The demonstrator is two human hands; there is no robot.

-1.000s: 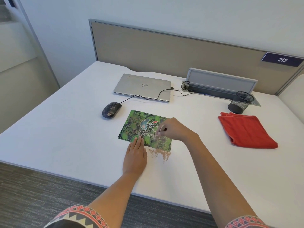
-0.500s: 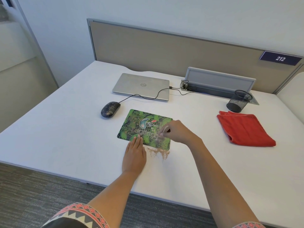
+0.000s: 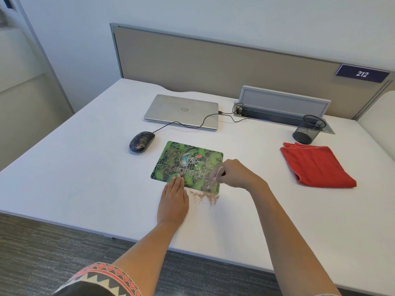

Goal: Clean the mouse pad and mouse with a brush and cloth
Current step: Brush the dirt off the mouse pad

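A green patterned mouse pad (image 3: 188, 161) lies flat in the middle of the white desk (image 3: 74, 178). My left hand (image 3: 173, 199) rests flat with its fingertips pressing the pad's near edge. My right hand (image 3: 236, 174) grips a small brush (image 3: 214, 179), blurred, with its bristles at the pad's near right corner. A patch of brown dust (image 3: 205, 197) lies on the desk just below that corner. The black wired mouse (image 3: 141, 142), speckled with dust, sits left of the pad. A folded red cloth (image 3: 316, 165) lies at the right.
A shut silver laptop (image 3: 181, 111) sits behind the pad, with the mouse cable running to it. A black mesh pen cup (image 3: 308, 129) stands behind the cloth by a grey cable tray (image 3: 284, 103). A beige partition (image 3: 213, 65) closes the desk's far side.
My right hand has swept the brush toward the pad's near right corner, and the dust patch on the desk has grown slightly. My left hand stays pressed on the pad.
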